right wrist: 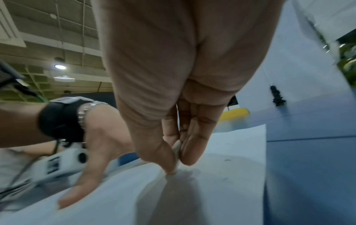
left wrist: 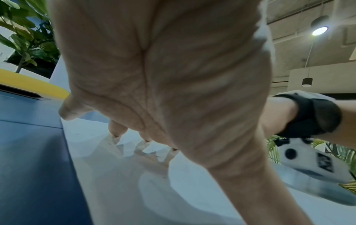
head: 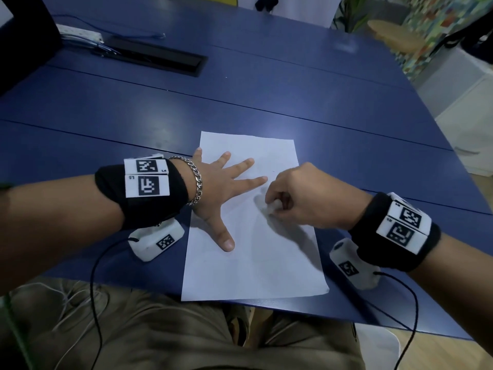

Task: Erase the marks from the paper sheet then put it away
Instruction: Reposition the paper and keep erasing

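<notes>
Here the paper sheet [head: 253, 236] lies flat on the blue desk [head: 106, 116], its near edge at the desk's edge by the person's lap. Near the middle of the sheet a small pale eraser [head: 272, 206] is pressed down on it, and in the right wrist view its tip touches the paper. The right hand [head: 306, 198] holds it, fingers [right wrist: 194, 146] bunched together and clamped on the eraser from both sides. A couple of faint specks [right wrist: 227, 160] show on the sheet just beyond the eraser; whether other marks remain I cannot make out.

On the sheet's left half the left hand [head: 221, 190] lies flat, fingers apart and straight, the thumb pointing toward the near edge, pinning the paper. A silver bracelet [head: 196, 180] sits at that wrist, beside a black band with printed tags.

Farther from the sheet, toward the desk's far left corner, there is a dark recessed cable tray [head: 157, 57] and a white power strip [head: 80, 32].

By my reckoning the erasing step is in hand, not the putting away. The next move probably calls for short rubs over the remaining specks while the flat hand stops the sheet creasing or sliding.
</notes>
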Action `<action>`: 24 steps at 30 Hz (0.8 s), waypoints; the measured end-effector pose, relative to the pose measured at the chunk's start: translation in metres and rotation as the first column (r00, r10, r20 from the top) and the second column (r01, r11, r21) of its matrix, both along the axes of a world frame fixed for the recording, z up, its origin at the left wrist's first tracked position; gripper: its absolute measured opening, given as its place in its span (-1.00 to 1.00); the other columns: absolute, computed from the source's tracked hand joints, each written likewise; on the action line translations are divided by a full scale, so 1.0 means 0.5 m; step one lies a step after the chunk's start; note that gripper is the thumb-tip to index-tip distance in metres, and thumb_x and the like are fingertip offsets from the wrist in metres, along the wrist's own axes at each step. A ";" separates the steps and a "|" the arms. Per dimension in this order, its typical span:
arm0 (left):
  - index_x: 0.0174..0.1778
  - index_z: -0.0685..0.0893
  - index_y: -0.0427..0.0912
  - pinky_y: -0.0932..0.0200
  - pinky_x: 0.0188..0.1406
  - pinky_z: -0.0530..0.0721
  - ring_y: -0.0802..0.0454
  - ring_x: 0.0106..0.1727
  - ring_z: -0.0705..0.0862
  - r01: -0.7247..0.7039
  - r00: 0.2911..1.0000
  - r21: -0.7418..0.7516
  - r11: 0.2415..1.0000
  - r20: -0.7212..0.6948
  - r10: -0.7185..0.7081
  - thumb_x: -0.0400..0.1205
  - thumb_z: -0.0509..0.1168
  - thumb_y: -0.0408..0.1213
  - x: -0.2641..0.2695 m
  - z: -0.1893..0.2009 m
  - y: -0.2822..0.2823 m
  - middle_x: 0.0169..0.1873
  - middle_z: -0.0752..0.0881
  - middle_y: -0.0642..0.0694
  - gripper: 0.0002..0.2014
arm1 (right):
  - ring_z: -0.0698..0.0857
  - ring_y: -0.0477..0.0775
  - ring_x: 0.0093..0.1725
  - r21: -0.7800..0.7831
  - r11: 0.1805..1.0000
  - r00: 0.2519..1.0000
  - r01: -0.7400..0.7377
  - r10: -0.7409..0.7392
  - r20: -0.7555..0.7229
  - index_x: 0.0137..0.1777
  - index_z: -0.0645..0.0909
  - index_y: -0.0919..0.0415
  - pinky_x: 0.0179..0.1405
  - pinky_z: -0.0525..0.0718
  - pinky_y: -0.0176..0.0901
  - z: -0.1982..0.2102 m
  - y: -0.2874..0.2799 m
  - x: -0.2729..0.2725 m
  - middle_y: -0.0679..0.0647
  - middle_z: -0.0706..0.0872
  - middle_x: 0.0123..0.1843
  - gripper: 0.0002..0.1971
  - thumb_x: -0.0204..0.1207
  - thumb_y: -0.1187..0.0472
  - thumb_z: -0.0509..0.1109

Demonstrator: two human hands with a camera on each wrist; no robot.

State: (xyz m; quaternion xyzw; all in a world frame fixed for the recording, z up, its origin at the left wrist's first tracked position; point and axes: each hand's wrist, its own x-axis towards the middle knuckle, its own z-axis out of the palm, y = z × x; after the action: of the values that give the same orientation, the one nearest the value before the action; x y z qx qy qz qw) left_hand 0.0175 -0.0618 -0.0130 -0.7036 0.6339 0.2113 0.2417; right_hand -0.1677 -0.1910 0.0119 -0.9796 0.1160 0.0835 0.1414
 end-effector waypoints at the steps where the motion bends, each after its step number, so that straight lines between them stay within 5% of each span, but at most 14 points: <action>1: 0.56 -0.64 0.52 -0.82 0.56 -0.10 -0.35 0.81 -0.37 0.001 1.000 0.000 1.000 0.002 -0.001 0.02 0.37 0.77 0.000 0.000 0.000 0.71 -0.61 0.15 0.51 | 0.71 -0.11 -0.23 0.015 1.000 1.000 -0.012 0.012 -0.021 -0.06 0.79 -0.01 -0.16 0.71 -0.21 0.003 0.002 -0.001 -0.10 0.79 -0.19 -0.91 0.49 0.14 0.47; 7: 0.55 -0.65 0.53 -0.83 0.55 -0.09 -0.33 0.81 -0.40 -0.006 1.000 0.011 1.000 0.001 0.006 0.00 0.37 0.78 -0.001 0.001 -0.002 0.69 -0.63 0.16 0.51 | 0.68 -0.05 -0.23 -0.047 0.998 0.999 0.035 -0.033 0.038 -0.06 0.78 0.00 -0.12 0.74 0.00 -0.003 -0.012 0.000 -0.09 0.75 -0.19 -0.90 0.49 0.12 0.44; 10: 0.54 -0.66 0.53 -0.82 0.56 -0.11 -0.33 0.81 -0.39 -0.003 1.000 0.013 1.000 0.011 0.003 0.01 0.38 0.77 -0.003 0.002 -0.002 0.69 -0.63 0.16 0.51 | 0.64 -0.06 -0.21 -0.031 0.997 0.997 -0.072 0.071 -0.033 -0.04 0.78 -0.01 -0.14 0.71 -0.07 -0.001 0.012 -0.011 -0.09 0.72 -0.14 -0.88 0.47 0.13 0.44; 14: 0.56 -0.65 0.50 -0.82 0.56 -0.11 -0.33 0.81 -0.39 -0.001 1.000 0.025 1.000 0.020 0.001 0.04 0.39 0.76 -0.007 0.007 -0.004 0.69 -0.64 0.15 0.51 | 0.66 -0.04 -0.23 -0.059 0.998 0.999 0.017 -0.015 0.034 -0.04 0.78 0.01 -0.13 0.73 0.00 0.000 -0.023 -0.002 -0.09 0.72 -0.17 -0.88 0.48 0.12 0.44; 17: 0.55 -0.67 0.50 -0.83 0.55 -0.10 -0.33 0.80 -0.40 -0.009 1.000 0.038 0.999 0.028 0.008 0.04 0.40 0.75 -0.009 0.007 -0.004 0.68 -0.65 0.15 0.52 | 0.65 -0.02 -0.26 -0.081 0.996 0.998 -0.045 0.048 0.037 -0.08 0.77 0.02 -0.16 0.71 -0.04 -0.009 -0.009 -0.005 -0.08 0.71 -0.19 -0.87 0.49 0.17 0.39; 24: 0.53 -0.69 0.50 -0.78 0.58 -0.22 -0.40 0.79 -0.41 0.011 1.000 0.019 1.000 0.025 -0.011 0.04 0.38 0.77 -0.007 0.005 -0.005 0.69 -0.65 0.07 0.51 | 0.73 -0.11 -0.22 0.035 0.999 0.999 0.040 -0.041 0.030 -0.10 0.77 -0.05 -0.15 0.76 -0.08 -0.005 -0.030 -0.008 -0.13 0.79 -0.23 -0.93 0.52 0.03 0.47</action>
State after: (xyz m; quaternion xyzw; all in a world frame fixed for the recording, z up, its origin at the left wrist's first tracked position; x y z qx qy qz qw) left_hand 0.0140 -0.0646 -0.0106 -0.7004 0.6328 0.2070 0.2573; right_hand -0.1717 -0.2059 0.0094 -0.9757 0.1321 0.0676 0.1614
